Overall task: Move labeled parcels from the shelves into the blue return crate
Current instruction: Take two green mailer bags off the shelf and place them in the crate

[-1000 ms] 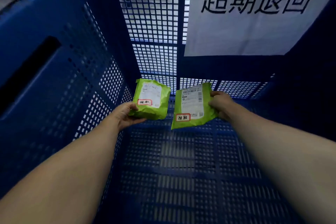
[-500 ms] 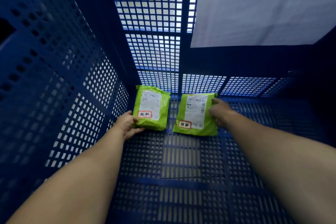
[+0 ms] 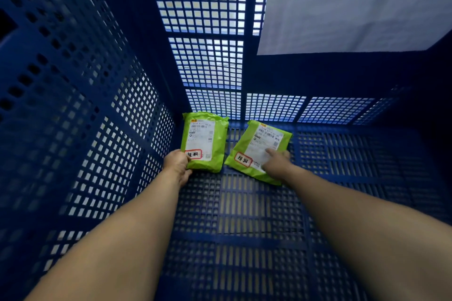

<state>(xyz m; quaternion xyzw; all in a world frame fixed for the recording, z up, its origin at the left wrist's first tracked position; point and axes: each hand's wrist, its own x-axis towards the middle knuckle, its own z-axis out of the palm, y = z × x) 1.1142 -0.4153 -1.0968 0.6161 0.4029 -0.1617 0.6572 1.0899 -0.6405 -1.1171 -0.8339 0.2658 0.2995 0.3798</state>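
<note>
Two green labeled parcels lie flat on the slatted floor of the blue return crate point(image 3: 244, 215), in its far left corner. The left parcel point(image 3: 205, 140) rests close to the left wall, and my left hand point(image 3: 176, 164) pinches its near left corner, thumb on top by the red-framed sticker. The right parcel point(image 3: 259, 146) lies turned at an angle. My right hand point(image 3: 276, 165) rests flat on its near right part with fingers spread over the white label.
The crate's perforated walls rise high on the left point(image 3: 85, 117) and at the back point(image 3: 208, 56). A white paper sign with black characters point(image 3: 354, 7) hangs on the back wall at upper right. Bare crate floor stretches to the right and toward me.
Both parcels have come down from mid-air onto the crate floor. The right parcel has turned clockwise, and my right hand has shifted from its edge to lie flat on top.
</note>
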